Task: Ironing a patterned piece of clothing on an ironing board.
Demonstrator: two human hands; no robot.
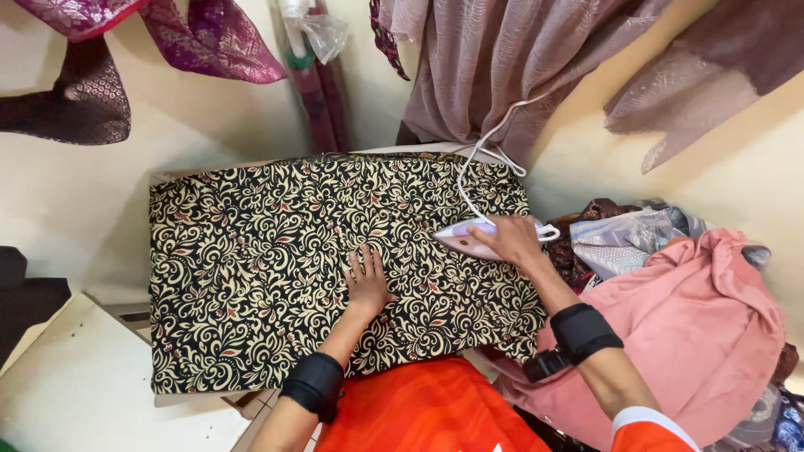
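A black cloth with a cream swirl pattern (260, 259) lies spread flat over an ironing table. My left hand (366, 283) rests palm down on the cloth near its middle, fingers spread. My right hand (512, 240) grips the handle of a white and pale purple iron (466, 238) that sits on the cloth's right part. The iron's white cord (479, 159) runs up toward the back wall. Both my wrists wear black bands.
A heap of clothes, pink on top (687, 326), lies to the right of the table. Brownish curtains (502, 59) and purple fabrics (209, 38) hang on the wall behind. A white board (92, 385) stands at the lower left.
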